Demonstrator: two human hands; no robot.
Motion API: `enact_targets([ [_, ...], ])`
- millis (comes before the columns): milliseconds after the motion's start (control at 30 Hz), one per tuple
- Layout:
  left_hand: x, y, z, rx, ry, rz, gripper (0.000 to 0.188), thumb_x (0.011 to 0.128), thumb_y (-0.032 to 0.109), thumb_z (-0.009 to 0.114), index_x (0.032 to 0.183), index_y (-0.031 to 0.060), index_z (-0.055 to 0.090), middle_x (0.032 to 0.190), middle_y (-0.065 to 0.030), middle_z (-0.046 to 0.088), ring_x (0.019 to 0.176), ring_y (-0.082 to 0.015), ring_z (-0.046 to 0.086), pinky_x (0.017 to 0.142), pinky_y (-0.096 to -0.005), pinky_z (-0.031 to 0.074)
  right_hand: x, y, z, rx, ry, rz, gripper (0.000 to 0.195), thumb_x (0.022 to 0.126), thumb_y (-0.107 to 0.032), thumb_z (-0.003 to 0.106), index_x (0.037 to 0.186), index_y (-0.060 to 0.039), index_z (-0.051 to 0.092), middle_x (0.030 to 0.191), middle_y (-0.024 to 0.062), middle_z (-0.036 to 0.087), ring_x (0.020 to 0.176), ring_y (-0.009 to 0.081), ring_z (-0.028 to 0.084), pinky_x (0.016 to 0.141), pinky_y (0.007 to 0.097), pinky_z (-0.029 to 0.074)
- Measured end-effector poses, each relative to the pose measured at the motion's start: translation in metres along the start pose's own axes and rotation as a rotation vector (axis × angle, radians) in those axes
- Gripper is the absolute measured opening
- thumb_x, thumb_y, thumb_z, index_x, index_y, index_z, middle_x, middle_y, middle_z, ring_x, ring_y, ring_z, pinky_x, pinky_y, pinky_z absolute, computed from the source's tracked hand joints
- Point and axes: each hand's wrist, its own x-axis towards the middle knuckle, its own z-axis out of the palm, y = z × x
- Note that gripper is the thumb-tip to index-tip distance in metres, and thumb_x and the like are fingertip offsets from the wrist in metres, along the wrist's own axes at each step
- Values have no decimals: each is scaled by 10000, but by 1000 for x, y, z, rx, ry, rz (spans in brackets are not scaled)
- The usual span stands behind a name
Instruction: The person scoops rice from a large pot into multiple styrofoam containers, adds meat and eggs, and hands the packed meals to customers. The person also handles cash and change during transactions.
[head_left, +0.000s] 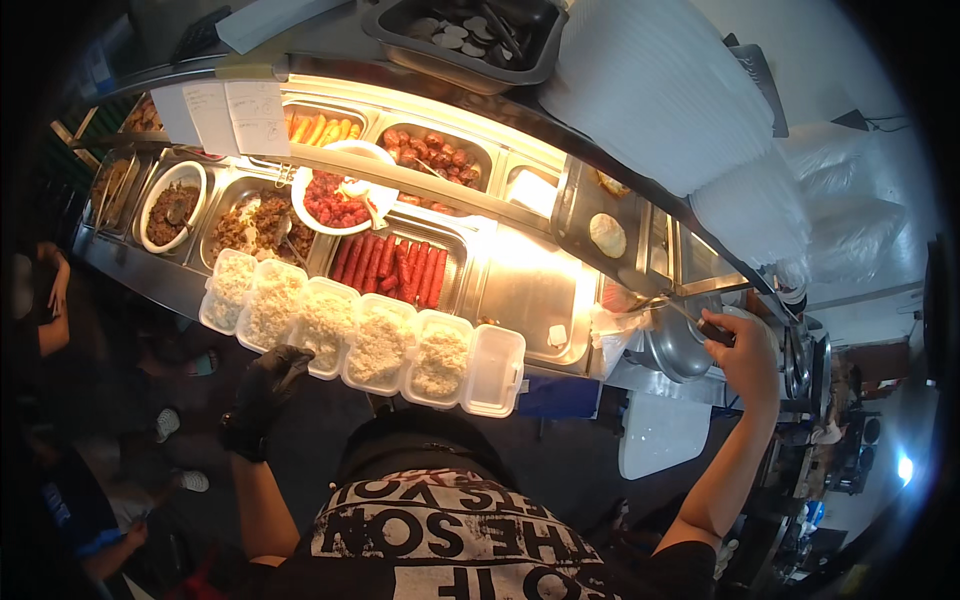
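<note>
Several white foam containers filled with cooked rice (326, 326) stand in a row along the counter's front edge. A rice-free foam container (493, 371) ends the row at the right. My left hand (262, 390), in a black glove, has its curled fingertips at the near edge of one rice container; whether it grips the rim is unclear. My right hand (739, 349), bare, is closed around the dark handle of a metal utensil (712, 330). Its far end, hard to make out, reaches toward the glass case beside a plastic bag (611, 326).
Ahead lie trays of red sausages (390, 266), minced meat (259, 225) and glazed meatballs (435, 157), plus a bowl of red meat (334, 199). A dark tray holds fried eggs (607, 234). Stacked foam containers (660, 90) and a coin tray (465, 37) stand above. People stand at left.
</note>
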Motion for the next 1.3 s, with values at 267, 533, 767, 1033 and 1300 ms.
enact_targets([
  [267,-15,27,-8,-18,-1,-8,167,900,63,571,1035,8,653,914,-66,669,872,-117,607,790,-269,476,73,37,120,426,258,-199,459,774,-30,651,1203,-193,645,1018,102,671,916,241,657,789,312,489],
  [533,-40,44,-24,53,41,-60,168,895,53,554,1018,-19,644,910,-80,660,871,-138,608,784,-264,468,46,6,166,510,703,-313,453,797,31,623,1207,-158,649,824,52,572,688,179,544,613,295,434],
  [767,-4,-3,-56,-240,-12,-81,168,887,32,574,1035,-10,642,987,-76,658,888,-143,612,807,-268,482,-61,-30,147,703,422,-261,427,781,79,638,1170,-96,666,767,15,526,691,98,485,626,219,381],
  [1033,66,-36,-143,217,-207,187,218,870,16,562,1075,-19,626,1013,-107,668,963,-174,619,842,-300,483,-144,-96,251,712,72,145,470,738,89,664,1159,-122,673,773,14,560,698,92,511,642,217,394],
  [1300,115,-75,-180,117,-293,112,205,891,45,556,1067,-23,636,975,-139,680,879,-192,651,789,-299,503,-126,-151,253,161,-23,229,303,775,-119,664,1058,-216,714,883,59,637,824,280,646,733,378,505],
])
